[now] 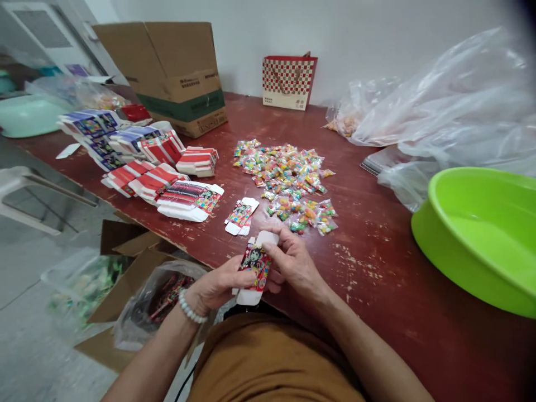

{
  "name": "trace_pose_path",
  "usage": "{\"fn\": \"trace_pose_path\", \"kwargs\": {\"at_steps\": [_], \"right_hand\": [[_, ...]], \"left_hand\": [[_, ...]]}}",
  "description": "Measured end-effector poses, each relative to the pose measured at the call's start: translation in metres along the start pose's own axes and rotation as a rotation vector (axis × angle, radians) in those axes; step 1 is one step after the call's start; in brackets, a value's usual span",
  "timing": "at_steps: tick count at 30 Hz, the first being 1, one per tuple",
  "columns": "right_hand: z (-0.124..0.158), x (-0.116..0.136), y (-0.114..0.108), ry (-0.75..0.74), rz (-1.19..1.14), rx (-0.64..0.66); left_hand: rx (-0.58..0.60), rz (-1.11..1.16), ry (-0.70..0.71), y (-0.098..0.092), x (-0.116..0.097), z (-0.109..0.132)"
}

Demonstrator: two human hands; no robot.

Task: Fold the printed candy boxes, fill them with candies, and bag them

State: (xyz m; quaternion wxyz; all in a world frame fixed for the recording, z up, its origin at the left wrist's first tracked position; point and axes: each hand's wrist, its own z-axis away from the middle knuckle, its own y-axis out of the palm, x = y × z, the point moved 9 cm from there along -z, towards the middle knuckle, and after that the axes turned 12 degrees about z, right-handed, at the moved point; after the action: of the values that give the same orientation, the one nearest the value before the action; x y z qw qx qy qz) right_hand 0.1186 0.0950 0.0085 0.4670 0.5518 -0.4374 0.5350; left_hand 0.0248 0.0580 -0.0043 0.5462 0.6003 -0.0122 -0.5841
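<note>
A small printed cardboard box point(255, 267), red with white end flaps, is held between both my hands at the near edge of the dark red table point(377, 268). My left hand point(218, 287), a white bead bracelet on its wrist, grips the box's lower part. Fingers of my right hand point(293, 262) close on the upper flap. One flat unfolded box point(242, 215) lies just beyond. A pile of small candy packets point(288, 178) is spread on the table farther off.
Stacks of flat box blanks point(142, 162) lie at left. A cardboard carton point(176, 72) and a checked gift bag point(288, 81) stand at the back. A green basin point(481, 234) and clear plastic bags point(452, 106) are at right. An open carton with bags point(138, 296) sits on the floor.
</note>
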Motion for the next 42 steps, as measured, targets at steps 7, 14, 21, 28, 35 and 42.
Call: {"fn": "trace_pose_path", "kwargs": {"at_steps": [7, 14, 21, 28, 35, 42], "right_hand": [[0.026, 0.003, 0.022, 0.109, -0.142, 0.266], [0.021, 0.003, 0.005, 0.010, -0.119, 0.083], [0.025, -0.004, 0.018, 0.099, -0.145, 0.190], [0.029, 0.040, -0.022, -0.364, 0.446, -0.242], [0.038, 0.069, -0.002, -0.582, 1.114, -0.067], [0.032, 0.054, 0.006, -0.536, 1.051, 0.031]], "left_hand": [[0.007, -0.005, 0.058, 0.004, 0.011, -0.011], [-0.134, -0.120, 0.159, -0.002, -0.002, -0.010], [-0.144, -0.070, 0.155, -0.005, 0.003, -0.014], [-0.249, -0.207, 0.164, -0.011, -0.007, -0.012], [-0.202, -0.593, 0.008, -0.017, -0.007, -0.011], [-0.013, -0.745, 0.017, -0.006, -0.010, -0.018]]}}
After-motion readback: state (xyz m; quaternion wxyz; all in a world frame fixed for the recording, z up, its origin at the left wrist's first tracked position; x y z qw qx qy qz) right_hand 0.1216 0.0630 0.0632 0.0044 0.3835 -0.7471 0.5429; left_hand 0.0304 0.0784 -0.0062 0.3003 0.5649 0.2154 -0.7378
